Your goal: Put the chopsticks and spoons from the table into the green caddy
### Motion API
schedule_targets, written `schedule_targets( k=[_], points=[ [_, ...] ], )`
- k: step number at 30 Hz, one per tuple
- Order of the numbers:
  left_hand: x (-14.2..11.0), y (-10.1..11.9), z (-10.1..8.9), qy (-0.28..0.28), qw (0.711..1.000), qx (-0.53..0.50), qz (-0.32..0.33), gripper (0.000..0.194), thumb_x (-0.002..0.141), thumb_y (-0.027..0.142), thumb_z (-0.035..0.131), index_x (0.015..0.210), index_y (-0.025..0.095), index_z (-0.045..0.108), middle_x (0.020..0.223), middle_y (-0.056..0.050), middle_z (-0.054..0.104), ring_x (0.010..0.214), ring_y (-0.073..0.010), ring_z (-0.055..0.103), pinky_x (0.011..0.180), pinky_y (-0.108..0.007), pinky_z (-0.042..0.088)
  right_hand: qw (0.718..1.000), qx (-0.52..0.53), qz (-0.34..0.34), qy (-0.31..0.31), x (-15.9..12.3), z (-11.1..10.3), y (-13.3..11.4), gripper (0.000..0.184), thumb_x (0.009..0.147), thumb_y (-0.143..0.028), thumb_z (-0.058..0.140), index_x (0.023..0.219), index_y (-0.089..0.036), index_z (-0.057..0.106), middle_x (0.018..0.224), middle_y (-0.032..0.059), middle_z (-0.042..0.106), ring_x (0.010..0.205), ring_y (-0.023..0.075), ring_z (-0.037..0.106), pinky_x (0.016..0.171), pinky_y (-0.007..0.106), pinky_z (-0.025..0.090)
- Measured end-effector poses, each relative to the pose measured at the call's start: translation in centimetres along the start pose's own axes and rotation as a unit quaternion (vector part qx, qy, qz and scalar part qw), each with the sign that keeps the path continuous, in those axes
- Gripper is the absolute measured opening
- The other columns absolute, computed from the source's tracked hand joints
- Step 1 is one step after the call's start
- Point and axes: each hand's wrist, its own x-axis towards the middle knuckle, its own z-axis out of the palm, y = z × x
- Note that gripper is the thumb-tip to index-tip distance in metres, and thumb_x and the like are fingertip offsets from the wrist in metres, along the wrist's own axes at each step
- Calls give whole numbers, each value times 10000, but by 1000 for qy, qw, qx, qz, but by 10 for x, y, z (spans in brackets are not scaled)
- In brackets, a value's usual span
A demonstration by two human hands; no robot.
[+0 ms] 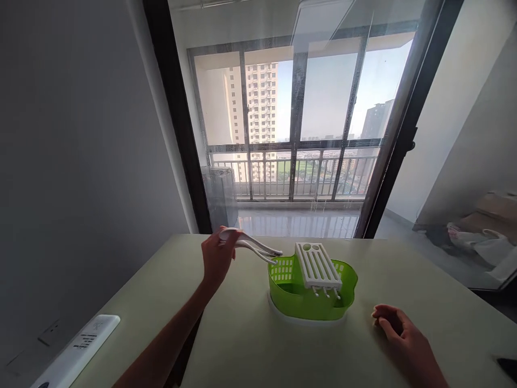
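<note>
- White bar (pixel 81 345): on the worktop (pixel 238 345), left of the basket and nearer the wearer
- Right hand (pixel 406 334): over the worktop, right of the basket and a little nearer, apart from it; its fingers curl towards the thumb, and I cannot tell whether they pinch anything
- Basket (pixel 291 304): green, upright on a white base (pixel 307 322), and the landmark here
- Rack (pixel 323 282): white, slotted, lying tilted across the basket's top, hooks (pixel 317 292) facing the wearer; a knock from the spoons could probably shift it, if it is only resting there
- Left hand (pixel 218 258): left of the basket and slightly beyond its front, clamped on the bowl ends of the spoons
- Spoons (pixel 262 247): white, handles reaching to the basket's left rim; contact is unclear. They splay, so one handle might catch the rim or drop outside, and a hard push could slide the basket, since neither hand steadies it
- Railing (pixel 264 175): well beyond the basket, behind glass
</note>
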Motion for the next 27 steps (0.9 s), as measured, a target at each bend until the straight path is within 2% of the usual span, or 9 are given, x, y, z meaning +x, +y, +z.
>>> schedule_targets(
  k=[2, 4, 7, 9, 14, 17, 22, 27],
  points=[
    [1, -12, -21, 56, 993, -21, -103, 379, 852, 528, 669, 714, 177, 702, 575, 10, 637, 381, -96, 475, 352, -219, 357, 1000, -4, 9, -13, 1, -2, 6, 390, 738, -523, 606, 1008, -244, 642, 988, 54, 783, 862, 250, 748, 742, 323, 553],
    [-3, -28, -43, 55, 983, -25, -176, 407, 832, 551, 672, 696, 169, 684, 537, 9, 623, 348, -93, 449, 321, -213, 324, 1000, -4, 21, -15, 3, -3, 11, 420, 711, -545, 615, 1004, -244, 647, 989, 58, 785, 883, 259, 749, 752, 325, 555],
    [-17, -53, -70, -2, 966, 8, -257, 443, 791, 582, 689, 621, 176, 638, 439, 26, 551, 322, -101, 446, 320, -208, 306, 1000, -15, 25, 1, 3, -4, 17, 419, 674, -544, 629, 970, -250, 671, 970, 62, 789, 887, 273, 751, 738, 327, 561],
    [-27, -67, -82, -63, 957, 44, -279, 457, 755, 598, 706, 589, 184, 606, 425, 33, 533, 351, -119, 489, 357, -213, 342, 1000, -25, 17, 7, 3, -4, 21, 390, 662, -522, 641, 943, -258, 693, 960, 61, 793, 861, 274, 754, 697, 319, 567],
    [-40, -90, -96, -243, 931, 137, -235, 440, 761, 599, 677, 634, 182, 617, 516, 44, 534, 478, -121, 502, 467, -214, 348, 999, -43, 11, 2, 3, -4, 26, 370, 662, -518, 646, 939, -281, 705, 967, 53, 799, 820, 279, 756, 665, 335, 575],
    [-44, -98, -94, -312, 908, 183, -212, 462, 794, 597, 636, 609, 176, 597, 567, 36, 540, 518, -112, 471, 503, -218, 323, 999, -40, 14, -1, 2, -5, 23, 385, 652, -546, 634, 928, -282, 690, 966, 59, 799, 850, 293, 756, 690, 353, 575],
    [-56, -108, -83, -370, 881, 239, -174, 451, 849, 584, 554, 641, 187, 603, 584, 28, 525, 516, -122, 462, 511, -235, 296, 997, -55, 40, -20, 1, -5, 12, 451, 650, -611, 581, 952, -284, 650, 993, 52, 791, 888, 289, 749, 746, 376, 559],
    [-67, -117, -70, -372, 866, 312, -119, 448, 862, 568, 538, 596, 208, 515, 546, 30, 495, 510, -134, 477, 529, -248, 292, 995, -85, 37, -39, 0, -6, 1, 459, 670, -607, 547, 971, -276, 647, 1022, 43, 790, 882, 276, 740, 700, 357, 545]
  ],
)
